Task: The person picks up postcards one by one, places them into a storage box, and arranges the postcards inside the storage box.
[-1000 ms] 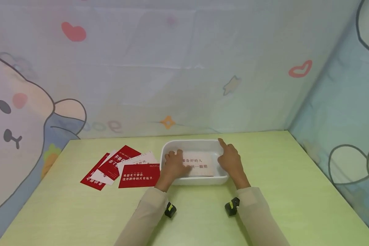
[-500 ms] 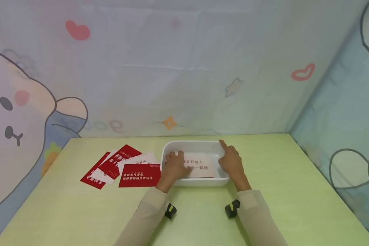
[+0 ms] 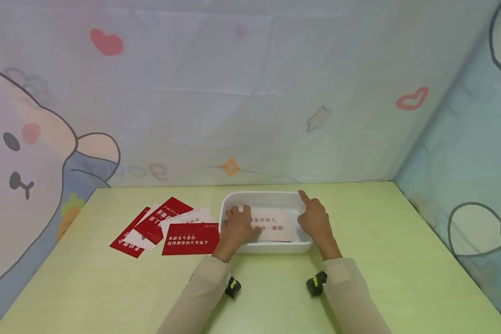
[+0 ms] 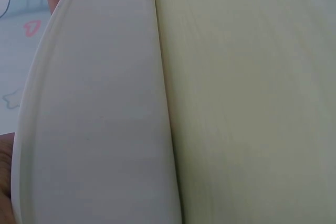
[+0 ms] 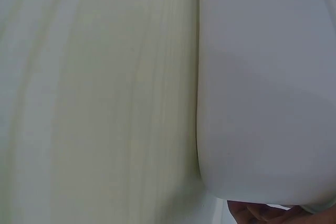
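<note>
Against the right hand (image 3: 316,220), white tray (image 3: 275,248).

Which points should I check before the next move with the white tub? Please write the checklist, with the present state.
White rectangular plastic-looking tub flat on pale green table: ok.
Right hand on the tub's right end: ok.
Pale rectangular paper card inside the tub: ok.
Card uncovered: not ok; left hand partly hides it.
Left hand's grip on the tub: cannot tell.
Nearest red rectangular paper card clear of the tub: cannot tell.
</note>
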